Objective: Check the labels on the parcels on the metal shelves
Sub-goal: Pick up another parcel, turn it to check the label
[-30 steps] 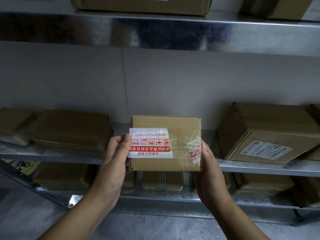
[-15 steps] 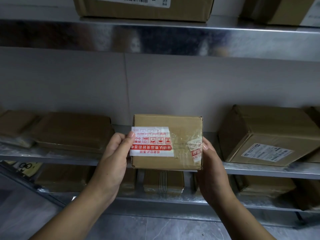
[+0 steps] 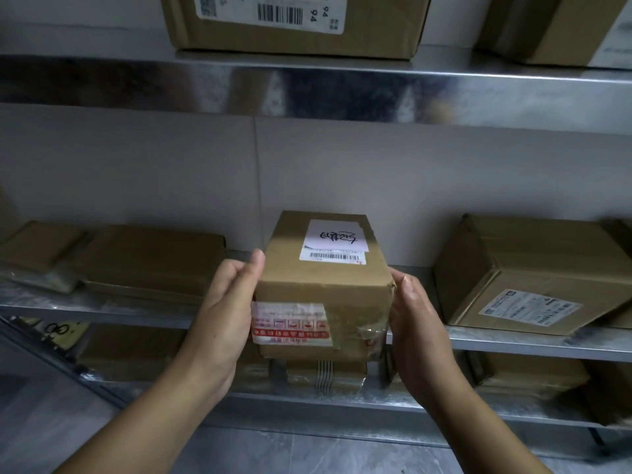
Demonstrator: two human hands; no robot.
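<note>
The one head camera looks forward and a little down from above the middle shelf (image 3: 102,306), facing the wall (image 3: 410,172) behind it nearly square on. It sits close: the box (image 3: 325,285), held between left grip (image 3: 225,313) and right grip (image 3: 420,333), fills the centre, and both forearms (image 3: 154,422) enter from the bottom edge. The wide lens takes in the upper shelf (image 3: 307,90) across the top, the lower shelf (image 3: 307,401) and a strip of floor (image 3: 342,453) below.
</note>
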